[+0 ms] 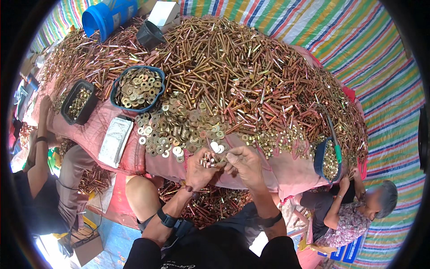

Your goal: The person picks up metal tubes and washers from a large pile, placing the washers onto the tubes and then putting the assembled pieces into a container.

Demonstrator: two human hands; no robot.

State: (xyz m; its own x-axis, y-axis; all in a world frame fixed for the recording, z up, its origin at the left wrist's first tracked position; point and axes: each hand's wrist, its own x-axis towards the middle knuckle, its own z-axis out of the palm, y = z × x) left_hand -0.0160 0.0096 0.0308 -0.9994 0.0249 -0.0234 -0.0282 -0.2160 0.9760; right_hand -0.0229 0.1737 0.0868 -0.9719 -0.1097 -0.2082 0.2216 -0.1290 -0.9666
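My left hand [199,169] is closed round a small bunch of bolts [208,159], their ends showing between thumb and fingers. Close beside it, my right hand [245,167] pinches at the bunch's right side; what sits between its fingertips is too small to make out. Both hands are over the near edge of a cloth-covered table. Just beyond them lies a spread of loose flat washers [172,130]. To the right of the washers are scattered nuts [273,141], and a large heap of coppery bolts [251,71] covers the far side.
A blue basket [113,99] holds washers; a dark tub [66,107] and a blue tub [319,162] hold nuts. A green-handled tool [337,154] leans there. A silvery packet [115,141] lies left. Co-workers sit at left [33,179] and right [347,217]. A blue bucket [105,20] lies behind.
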